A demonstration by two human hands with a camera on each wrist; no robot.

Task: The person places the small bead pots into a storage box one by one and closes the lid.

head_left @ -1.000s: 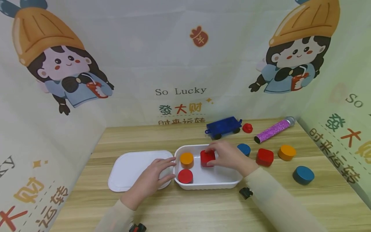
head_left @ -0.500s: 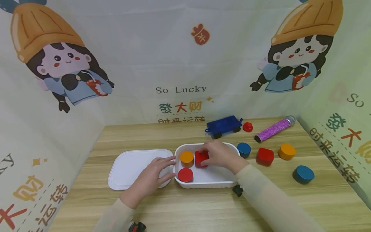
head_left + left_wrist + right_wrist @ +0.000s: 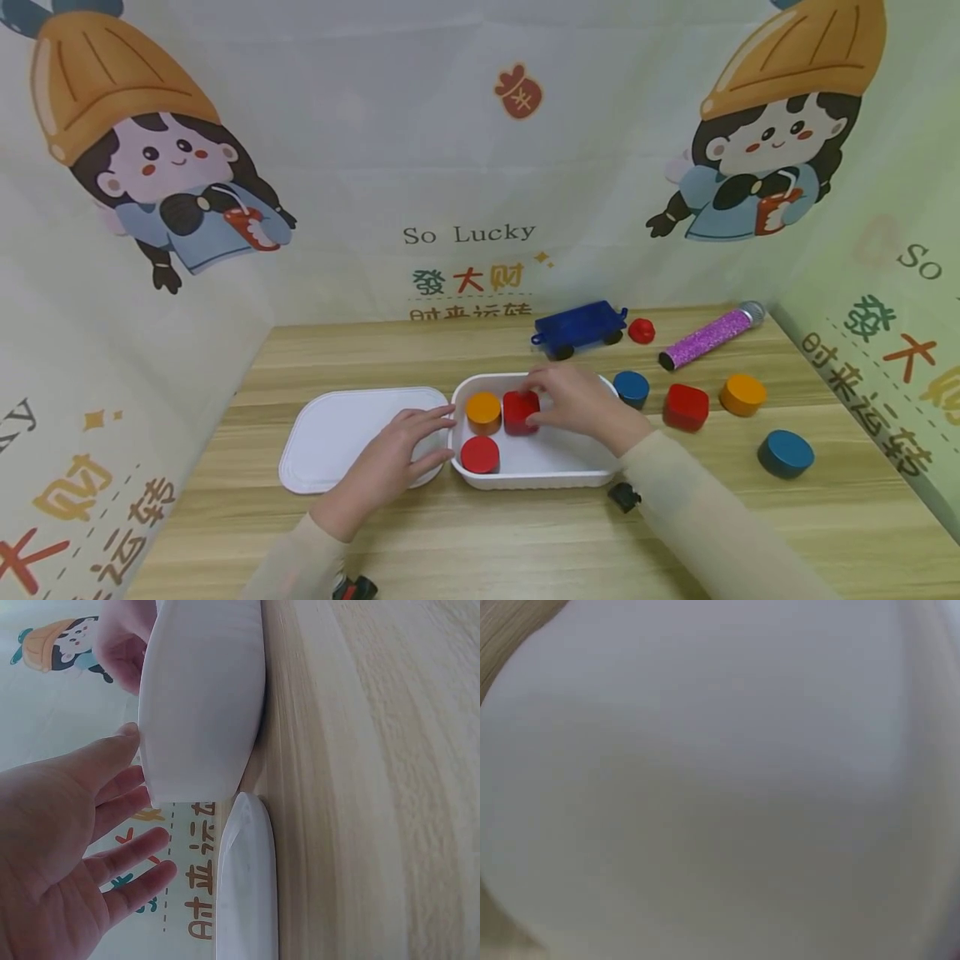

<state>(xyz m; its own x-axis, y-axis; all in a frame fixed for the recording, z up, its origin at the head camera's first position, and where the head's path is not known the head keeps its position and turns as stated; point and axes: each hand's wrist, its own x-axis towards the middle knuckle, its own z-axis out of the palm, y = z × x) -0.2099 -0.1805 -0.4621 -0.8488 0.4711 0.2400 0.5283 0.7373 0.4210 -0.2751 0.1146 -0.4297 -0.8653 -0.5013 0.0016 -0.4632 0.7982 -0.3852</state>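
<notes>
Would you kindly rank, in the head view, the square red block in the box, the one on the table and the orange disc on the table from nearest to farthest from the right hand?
1. Inner red block, inside the box: touched by the right hand.
2. Outer red block, on the table: right of the box.
3. Orange disc: farther right.
</notes>
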